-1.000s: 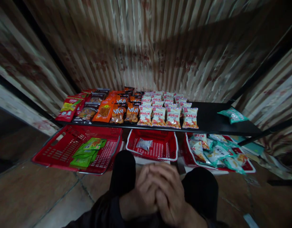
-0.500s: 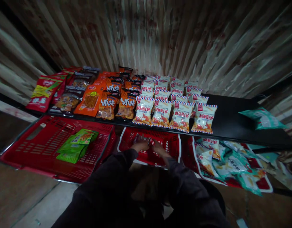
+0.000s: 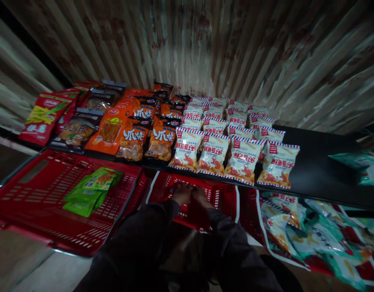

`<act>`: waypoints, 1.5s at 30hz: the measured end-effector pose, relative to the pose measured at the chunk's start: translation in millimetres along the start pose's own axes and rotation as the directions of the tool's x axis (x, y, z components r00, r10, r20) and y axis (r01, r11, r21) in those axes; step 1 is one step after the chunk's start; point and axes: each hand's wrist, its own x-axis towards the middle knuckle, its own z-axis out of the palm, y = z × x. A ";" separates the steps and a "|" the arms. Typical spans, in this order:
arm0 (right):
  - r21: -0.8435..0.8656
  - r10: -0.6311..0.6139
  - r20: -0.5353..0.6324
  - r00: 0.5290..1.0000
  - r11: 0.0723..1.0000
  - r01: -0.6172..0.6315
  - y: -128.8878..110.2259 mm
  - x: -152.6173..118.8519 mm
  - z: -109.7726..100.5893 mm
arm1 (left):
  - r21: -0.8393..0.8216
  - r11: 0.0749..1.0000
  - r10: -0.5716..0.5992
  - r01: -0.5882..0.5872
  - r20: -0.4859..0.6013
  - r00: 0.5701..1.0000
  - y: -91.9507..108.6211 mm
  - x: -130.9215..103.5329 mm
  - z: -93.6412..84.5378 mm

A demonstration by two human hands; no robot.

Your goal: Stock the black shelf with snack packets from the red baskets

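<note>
Both my hands reach down into the middle red basket [image 3: 195, 219], close together. My left hand [image 3: 182, 194] is at the basket's far side, beside a small dark shape that may be a packet. My right hand [image 3: 201, 196] is just to its right, angled inward. Dim light and blur hide the fingertips of both, so whether they grip anything is unclear. On the black shelf just above the hands stand white shrimp snack bags [image 3: 187, 149] in rows, with orange-and-black snack bags [image 3: 159, 138] to their left.
Farther left on the shelf are an orange bag [image 3: 108, 132], dark bags [image 3: 75, 130] and red bags [image 3: 47, 115]. Green packets [image 3: 91, 190] lie in the left red basket [image 3: 28, 198]. The right basket [image 3: 261, 219] holds white and teal bags [image 3: 322, 237]. A teal bag [image 3: 369, 166] lies at the shelf's right.
The view has shifted closer, so the shelf and baskets appear larger and lower. My hands remain inside the middle basket, still close together; the dark packet by my left hand is now less distinct.
</note>
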 end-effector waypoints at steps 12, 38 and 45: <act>0.361 -0.567 0.065 0.821 0.780 0.511 -39.4 -130.6 -107.1 | -0.384 0.794 0.490 -0.471 -0.054 0.870 15.1 -132.5 -110.5; 0.455 -0.425 -0.515 0.745 0.601 0.657 -64.7 -150.6 -194.9 | -0.756 0.158 0.174 -0.636 -0.612 0.771 107.3 -116.2 -143.8; 0.569 -0.314 -0.577 0.754 0.507 0.647 -64.1 -148.9 -189.9 | -0.730 0.237 0.207 -0.641 -0.607 0.767 114.2 -118.2 -134.5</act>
